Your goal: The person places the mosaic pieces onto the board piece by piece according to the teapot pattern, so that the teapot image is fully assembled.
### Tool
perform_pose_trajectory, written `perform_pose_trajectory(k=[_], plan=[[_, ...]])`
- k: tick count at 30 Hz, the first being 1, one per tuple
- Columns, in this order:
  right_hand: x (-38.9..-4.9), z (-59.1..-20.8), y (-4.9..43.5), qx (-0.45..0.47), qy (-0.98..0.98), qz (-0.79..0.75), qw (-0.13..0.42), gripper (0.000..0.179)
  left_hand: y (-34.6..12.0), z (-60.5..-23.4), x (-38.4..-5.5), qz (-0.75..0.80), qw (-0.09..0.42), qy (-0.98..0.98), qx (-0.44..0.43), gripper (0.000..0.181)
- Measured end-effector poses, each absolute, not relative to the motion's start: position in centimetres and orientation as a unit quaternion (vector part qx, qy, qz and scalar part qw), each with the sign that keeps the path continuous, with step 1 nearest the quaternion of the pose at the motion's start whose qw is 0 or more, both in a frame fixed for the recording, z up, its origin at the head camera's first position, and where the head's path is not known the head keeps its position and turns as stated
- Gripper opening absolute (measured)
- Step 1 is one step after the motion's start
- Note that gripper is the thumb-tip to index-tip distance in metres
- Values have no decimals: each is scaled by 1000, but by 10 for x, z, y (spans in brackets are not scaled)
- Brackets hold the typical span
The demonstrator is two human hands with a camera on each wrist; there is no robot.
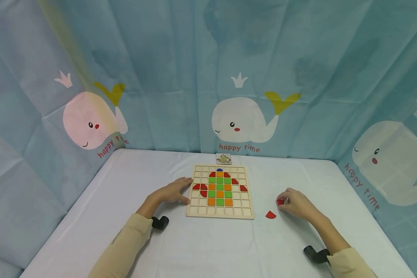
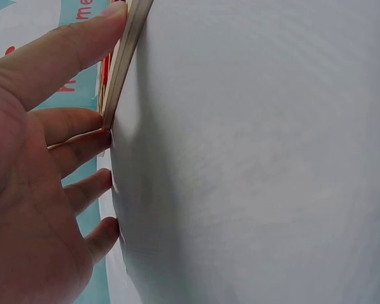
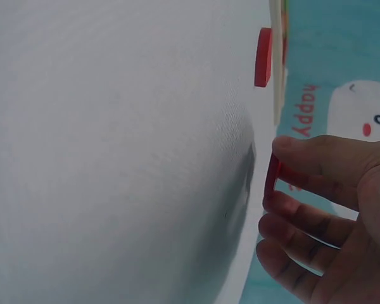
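Note:
A wooden grid board point(image 1: 196, 210) lies on the white table, bearing green and orange squares, several red quarter-circle pieces and a blue piece at the top. My left hand point(image 1: 175, 191) rests at the board's left edge, fingers extended, thumb and fingertips touching the rim; the left wrist view shows the thumb point(image 2: 82, 47) against the board's side. To the right of the board, my right hand point(image 1: 297, 204) pinches a red quarter-circle piece point(image 3: 272, 177) between thumb and fingers, close over the tabletop. Another red quarter-circle piece point(image 1: 270, 214) lies between that hand and the board.
Behind the board stands a small pattern card point(image 1: 224, 158) with a similar coloured figure. A blue curtain point(image 1: 166, 96) with whale prints hangs at the table's back and sides. White cloth point(image 1: 194, 247) covers the table.

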State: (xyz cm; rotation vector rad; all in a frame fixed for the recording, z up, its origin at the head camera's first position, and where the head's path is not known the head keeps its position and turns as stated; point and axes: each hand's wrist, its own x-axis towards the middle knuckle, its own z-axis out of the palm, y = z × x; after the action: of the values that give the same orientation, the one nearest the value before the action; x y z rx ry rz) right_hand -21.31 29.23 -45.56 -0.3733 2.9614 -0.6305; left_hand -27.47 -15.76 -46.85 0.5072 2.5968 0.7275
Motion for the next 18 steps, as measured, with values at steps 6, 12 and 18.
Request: perform_pose_trajectory(k=[6,12,18], plan=[[-214,-458,291,-125,970,-202,53,18,-157,-467,-274,261,197,928,180,88],[-214,-458,292,-127,970,-197,61,18,-157,-468,-274,257,197,930,176,88],[-212,-454,291,-118,973,-192,56,18,-157,-468,-274,261,200,928,174,87]])
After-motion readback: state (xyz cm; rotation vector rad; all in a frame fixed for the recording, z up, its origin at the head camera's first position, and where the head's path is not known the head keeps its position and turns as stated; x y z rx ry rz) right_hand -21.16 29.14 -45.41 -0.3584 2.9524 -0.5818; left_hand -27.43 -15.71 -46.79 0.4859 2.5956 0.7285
